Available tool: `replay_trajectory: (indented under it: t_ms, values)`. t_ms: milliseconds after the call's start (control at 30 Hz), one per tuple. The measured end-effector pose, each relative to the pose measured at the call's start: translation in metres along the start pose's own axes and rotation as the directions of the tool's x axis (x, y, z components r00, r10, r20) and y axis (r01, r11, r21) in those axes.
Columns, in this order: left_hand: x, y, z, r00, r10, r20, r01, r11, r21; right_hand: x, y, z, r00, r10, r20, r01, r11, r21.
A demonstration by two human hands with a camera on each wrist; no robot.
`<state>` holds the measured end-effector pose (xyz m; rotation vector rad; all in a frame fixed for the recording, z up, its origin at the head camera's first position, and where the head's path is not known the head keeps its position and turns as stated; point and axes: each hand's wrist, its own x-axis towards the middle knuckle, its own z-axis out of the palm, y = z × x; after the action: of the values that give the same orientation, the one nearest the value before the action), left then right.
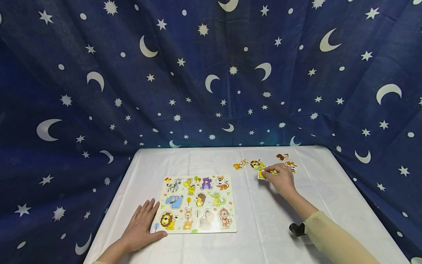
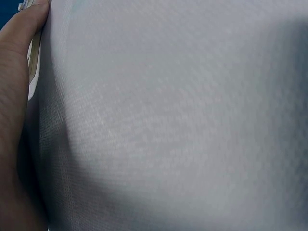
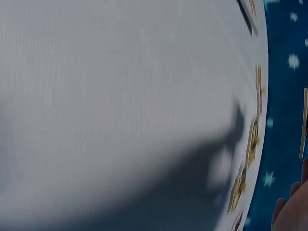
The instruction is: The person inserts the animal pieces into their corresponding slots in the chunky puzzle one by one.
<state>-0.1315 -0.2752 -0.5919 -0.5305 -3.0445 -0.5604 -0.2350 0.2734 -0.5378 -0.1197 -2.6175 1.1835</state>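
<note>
My right hand [image 1: 279,179] pinches a green-and-yellow crocodile puzzle piece [image 1: 261,173] between thumb and fingertips, raised over the right side of the table. In the right wrist view the piece [image 3: 304,122] appears edge-on above the fingers [image 3: 293,188]. Beneath and around this hand lie a lion piece [image 1: 254,164], a hedgehog piece [image 1: 281,157], an orange-and-white piece [image 1: 292,168] and a partly covered yellow piece [image 1: 273,171]. My left hand [image 1: 141,226] lies flat with fingers spread at the left edge of the animal puzzle board [image 1: 234,229], its thumb at the front corner.
A kangaroo piece [image 1: 240,164] lies left of the other loose pieces. White cloth covers the table [image 1: 197,249]. Behind it hangs a dark blue curtain [image 1: 197,110] with moons and stars. A black object [image 1: 298,230] sits by the right sleeve [image 1: 333,238].
</note>
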Motion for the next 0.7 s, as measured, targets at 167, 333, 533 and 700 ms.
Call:
replay_trajectory:
  t_ms: [167,333,533,700]
  values:
    - [0.0,0.0,0.0,1.0,-0.003,0.002,0.003,1.0,-0.005,-0.009,-0.018,0.017,0.999,-0.021,0.04,0.019,0.998,0.057]
    - [0.0,0.002,-0.001,1.0,0.006,-0.004,-0.006,1.0,-0.001,-0.018,-0.032,0.034,0.996,-0.054,0.066,0.048,0.994,0.094]
    - [0.0,0.002,-0.002,1.0,0.009,-0.002,-0.009,1.0,-0.008,-0.029,-0.05,0.051,0.993,-0.074,0.093,0.063,0.991,0.122]
    - [0.0,0.002,-0.002,1.0,-0.004,0.015,0.004,1.0,-0.004,-0.036,-0.063,0.065,0.992,-0.074,0.105,0.061,0.991,0.117]
